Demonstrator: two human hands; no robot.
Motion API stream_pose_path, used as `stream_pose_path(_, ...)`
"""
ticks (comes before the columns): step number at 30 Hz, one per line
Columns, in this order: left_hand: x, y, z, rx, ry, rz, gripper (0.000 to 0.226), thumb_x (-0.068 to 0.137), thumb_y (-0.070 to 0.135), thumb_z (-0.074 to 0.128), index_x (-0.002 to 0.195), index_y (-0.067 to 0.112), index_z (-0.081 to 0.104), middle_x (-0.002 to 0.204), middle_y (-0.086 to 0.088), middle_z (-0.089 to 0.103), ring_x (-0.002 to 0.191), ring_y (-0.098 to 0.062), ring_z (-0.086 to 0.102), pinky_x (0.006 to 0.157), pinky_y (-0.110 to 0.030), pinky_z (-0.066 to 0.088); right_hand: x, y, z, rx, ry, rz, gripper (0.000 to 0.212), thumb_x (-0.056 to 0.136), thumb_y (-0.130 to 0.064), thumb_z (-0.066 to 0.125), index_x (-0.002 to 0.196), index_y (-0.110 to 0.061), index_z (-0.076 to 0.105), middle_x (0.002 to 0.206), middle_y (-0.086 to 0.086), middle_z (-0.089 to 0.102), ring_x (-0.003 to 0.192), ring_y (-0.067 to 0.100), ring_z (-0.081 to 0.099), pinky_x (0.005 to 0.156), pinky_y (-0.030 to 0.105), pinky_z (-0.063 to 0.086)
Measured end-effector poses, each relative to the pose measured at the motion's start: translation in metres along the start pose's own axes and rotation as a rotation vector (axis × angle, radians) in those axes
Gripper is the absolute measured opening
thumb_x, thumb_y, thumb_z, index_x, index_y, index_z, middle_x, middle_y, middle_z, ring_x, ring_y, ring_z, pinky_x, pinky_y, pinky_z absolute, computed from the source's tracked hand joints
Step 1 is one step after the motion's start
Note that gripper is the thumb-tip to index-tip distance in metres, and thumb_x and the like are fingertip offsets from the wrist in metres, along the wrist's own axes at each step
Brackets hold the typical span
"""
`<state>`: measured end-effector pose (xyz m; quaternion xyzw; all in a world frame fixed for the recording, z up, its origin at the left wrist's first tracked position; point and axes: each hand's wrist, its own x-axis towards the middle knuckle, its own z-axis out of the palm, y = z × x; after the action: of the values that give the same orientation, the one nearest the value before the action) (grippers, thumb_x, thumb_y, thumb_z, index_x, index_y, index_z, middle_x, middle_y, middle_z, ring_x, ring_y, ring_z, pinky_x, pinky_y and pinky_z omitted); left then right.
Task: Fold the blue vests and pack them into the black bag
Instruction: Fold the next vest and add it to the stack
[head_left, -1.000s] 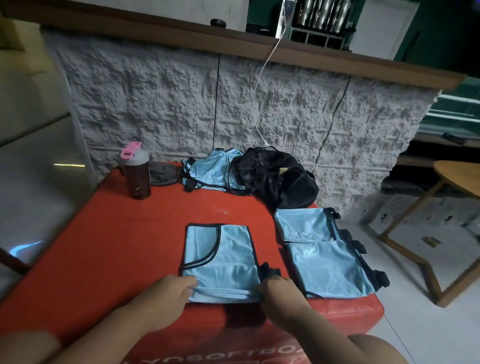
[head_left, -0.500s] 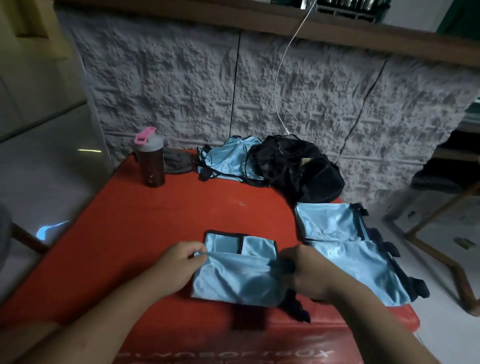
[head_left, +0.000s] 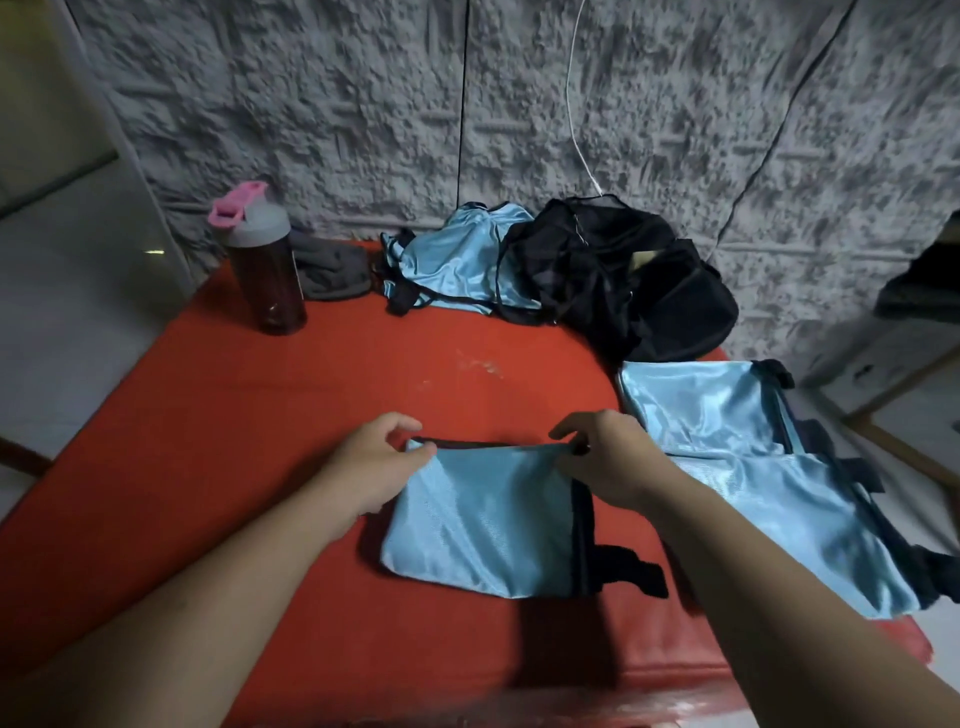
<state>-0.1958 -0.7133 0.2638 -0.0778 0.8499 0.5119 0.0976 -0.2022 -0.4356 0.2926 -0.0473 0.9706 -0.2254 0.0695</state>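
Left hand (head_left: 371, 465): fingers curling, thumb and forefinger pinching the far left corner of the folded blue vest (head_left: 483, 525). Right hand (head_left: 610, 460): pinching the far right corner of the same vest, remaining fingers arching above the black-trimmed edge.

Folded blue vest: lying flat on the red table (head_left: 234, 441), near its front edge, black straps sticking out at the right side.

Stacked vests (head_left: 753, 467): two folded blue pieces lying just beside the right hand, overlapping each other, their right portion hanging over the table's right edge.

Open room: a broad bare stretch of red surface running left of the hands and between them and the far items.

Black bag (head_left: 623, 280): sitting at the far right of the table against the textured grey wall (head_left: 363, 104), its top gaping (contents too dark to make out). A white cable (head_left: 574, 104) is hanging down the wall toward it.

Unfolded blue vest (head_left: 457, 260): lying crumpled, touching the bag's left side.

Shaker bottle (head_left: 262, 265): standing upright at the far left, dark body, grey lid, pink flip cap. Grey cloth (head_left: 332, 273): lying just behind it.
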Motion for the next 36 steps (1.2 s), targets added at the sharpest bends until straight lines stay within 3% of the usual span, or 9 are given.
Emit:
stream_pose_path(6,-0.003,0.006,-0.008,0.043,-0.218,-0.064,0.082,0.078,-0.013,0.05,0.131,0.049,0.055,0.097,-0.024,0.064,0.073,-0.025,0.056,0.059,-0.035,0.048,0.007,0.004,0.015,-0.048,0.017,0.086,0.028,0.085,-0.024,0.061,0.109,-0.03,0.073,0.089,-0.002,0.073,0.083,0.021,0.068,0.073,0.035,0.057)
stream_pose_path(12,0.0,-0.005,-0.005,0.355,-0.077,0.104,0.055,0.083,-0.011,0.046,0.1,0.035,0.071,0.103,0.019,0.056,0.074,-0.004,0.056,0.057,-0.009,0.038,0.009,0.002,0.016,-0.034,0.083,0.153,0.033,0.085,-0.027,0.066,0.118,-0.027,0.071,0.096,-0.001,0.074,0.089,0.022,0.068,0.077,0.035,0.056)
stream_pose_path(16,0.001,-0.011,-0.005,0.521,0.035,0.248,0.043,0.085,-0.001,0.056,0.097,0.037,0.072,0.104,0.016,0.057,0.098,-0.008,0.059,0.089,-0.025,0.048,0.004,-0.012,0.01,-0.151,0.186,0.106,0.054,0.087,-0.037,0.07,0.137,-0.021,0.061,0.122,0.009,0.068,0.114,0.033,0.062,0.095,0.041,0.051)
stream_pose_path(19,-0.01,0.004,0.006,0.607,0.276,0.464,0.03,0.082,0.006,0.065,0.099,0.029,0.073,0.104,0.011,0.058,0.098,-0.017,0.056,0.087,-0.031,0.05,-0.012,-0.043,0.02,-0.11,0.45,-0.154,0.047,0.084,-0.02,0.072,0.13,-0.011,0.065,0.122,0.012,0.068,0.111,0.032,0.063,0.098,0.037,0.05)
stream_pose_path(21,-0.018,0.009,0.028,0.616,0.268,0.599,0.036,0.076,-0.003,0.062,0.101,0.019,0.073,0.113,0.004,0.063,0.107,-0.022,0.058,0.091,-0.033,0.052,-0.023,-0.059,0.048,-0.146,0.386,-0.284,0.054,0.081,-0.014,0.061,0.134,-0.007,0.06,0.131,0.013,0.064,0.121,0.03,0.061,0.106,0.035,0.047)
stream_pose_path(25,-0.013,-0.022,0.073,0.721,0.101,0.572,0.056,0.079,0.009,0.042,0.131,0.006,0.062,0.135,-0.009,0.063,0.132,-0.027,0.056,0.115,-0.034,0.039,-0.033,-0.049,0.104,-0.355,0.19,-0.124,0.071,0.087,-0.034,0.058,0.152,-0.008,0.043,0.155,0.012,0.046,0.149,0.028,0.034,0.122,0.054,0.025)
stream_pose_path(29,-0.008,-0.04,0.076,0.916,0.05,0.513,0.058,0.096,0.033,0.032,0.149,0.014,0.049,0.154,-0.003,0.047,0.144,-0.02,0.042,0.116,-0.04,0.023,-0.035,-0.025,0.104,-0.359,0.101,-0.081,0.076,0.102,-0.063,0.01,0.163,-0.017,0.011,0.17,0.005,0.006,0.156,0.019,-0.009,0.123,0.051,-0.007)
stream_pose_path(32,-0.012,-0.036,0.075,0.941,0.03,0.38,0.063,0.097,0.051,0.024,0.155,0.029,0.038,0.162,0.005,0.033,0.151,-0.016,0.028,0.12,-0.045,0.014,-0.04,-0.012,0.093,-0.348,0.133,-0.047,0.086,0.098,-0.075,0.009,0.163,-0.02,0.008,0.171,0.001,0.002,0.155,0.014,-0.014,0.124,0.047,-0.006)
stream_pose_path(36,-0.01,-0.034,0.072,0.9,0.046,0.227,0.073,0.088,0.066,-0.003,0.157,0.046,-0.007,0.167,0.013,-0.013,0.153,-0.01,-0.017,0.123,-0.048,-0.012,-0.047,-0.001,0.085,-0.307,0.099,0.033,0.088,0.095,-0.078,0.012,0.163,-0.024,-0.001,0.17,0.001,-0.01,0.155,0.016,-0.018,0.126,0.042,-0.007)
